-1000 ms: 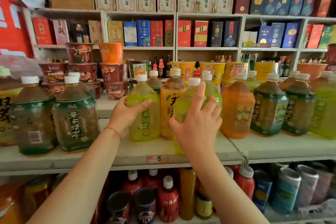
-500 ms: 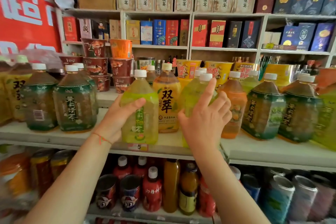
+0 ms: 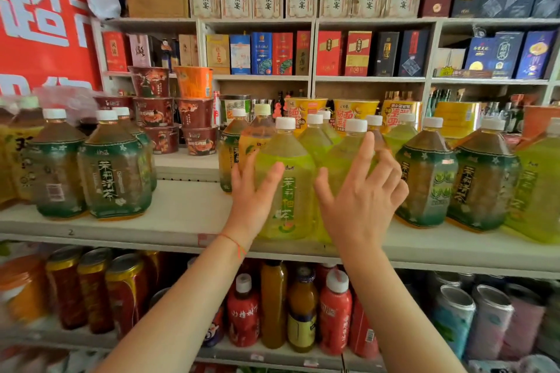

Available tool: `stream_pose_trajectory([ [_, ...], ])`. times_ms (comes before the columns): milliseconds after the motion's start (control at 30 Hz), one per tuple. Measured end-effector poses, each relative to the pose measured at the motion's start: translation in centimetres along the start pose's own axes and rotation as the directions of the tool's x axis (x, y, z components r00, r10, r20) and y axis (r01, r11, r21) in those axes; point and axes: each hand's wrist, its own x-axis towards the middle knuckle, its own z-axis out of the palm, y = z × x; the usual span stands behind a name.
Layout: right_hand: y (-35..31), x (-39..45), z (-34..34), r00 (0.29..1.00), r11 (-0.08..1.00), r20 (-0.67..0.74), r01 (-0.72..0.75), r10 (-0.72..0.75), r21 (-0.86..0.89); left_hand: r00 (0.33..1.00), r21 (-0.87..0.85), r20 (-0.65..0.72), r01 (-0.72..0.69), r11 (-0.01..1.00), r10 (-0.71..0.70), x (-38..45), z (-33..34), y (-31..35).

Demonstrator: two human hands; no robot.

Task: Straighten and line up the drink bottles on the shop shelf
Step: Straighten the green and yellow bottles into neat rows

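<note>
A yellow-green tea bottle with a white cap stands at the front of the white shelf. My left hand holds it from its left side, thumb across the front label. Just to its right stands a second yellow-green bottle. My right hand lies against that one with fingers spread and hides its lower half. Behind them are an orange-labelled bottle and more pale green bottles.
Dark-green tea bottles stand in a group at left and in a row at right; bare shelf lies between the left group and my hands. Stacked noodle cups sit behind. Cans and red bottles fill the lower shelf.
My left hand has shifted the yellow-green bottle to the right along the shelf, close to its neighbour. My right hand stays on the neighbour with looser fingers. The view swung left.
</note>
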Motion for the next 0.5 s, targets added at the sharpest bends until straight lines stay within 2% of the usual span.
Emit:
stream_pose_trajectory([
  [100,-0.7,-0.5,-0.2,0.998,0.998,-0.046,0.037,-0.035,0.046,0.998,0.110,-0.036,-0.045,0.993,0.049,0.0,0.1,0.5],
  [167,-1.7,-0.9,-0.6,0.986,0.986,-0.101,0.139,-0.130,0.094,0.996,-0.017,-0.083,-0.043,0.999,0.041,0.7,-0.5,0.6],
  [233,-2.9,-1.3,-0.9,0.957,0.943,-0.125,0.282,-0.263,0.175,0.995,-0.218,-0.072,0.050,0.975,-0.067,2.5,-1.8,0.8],
  [300,-4.2,-1.5,-0.9,0.919,0.888,-0.076,0.393,-0.386,0.238,0.988,-0.253,-0.016,0.145,0.957,-0.154,4.5,-3.0,0.9],
  [400,-5.3,-1.9,0.3,0.831,0.821,0.061,0.533,-0.554,0.204,0.973,-0.216,0.056,0.230,0.949,-0.223,6.3,-3.7,0.3],
  [500,-5.6,-2.3,1.8,0.803,0.815,0.143,0.559,-0.578,0.153,0.967,-0.205,0.098,0.252,0.946,-0.236,6.9,-3.6,-0.2],
])
